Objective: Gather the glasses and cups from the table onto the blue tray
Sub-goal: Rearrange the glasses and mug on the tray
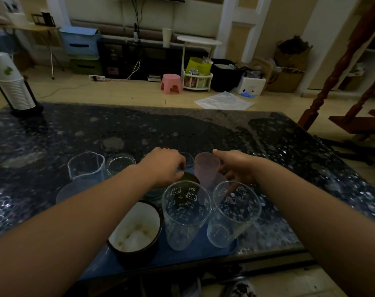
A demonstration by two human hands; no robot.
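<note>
A blue tray lies at the table's near edge. On it stand a dark cup with a white inside and two clear cartoon-print glasses. Behind them are a dark-rimmed cup and a pink frosted cup. My left hand reaches over the dark-rimmed cup, its fingers curled down on the rim of a small clear glass. My right hand is spread beside the pink cup, thumb by its rim, fingers at its lower right. A spouted glass beaker, a ribbed glass and a frosted cup stand to the left.
The dark speckled table stretches ahead. A stack of paper cups in a black holder stands at its far left corner. A wooden stand rises off the right side. Beyond the table are a pink stool and floor clutter.
</note>
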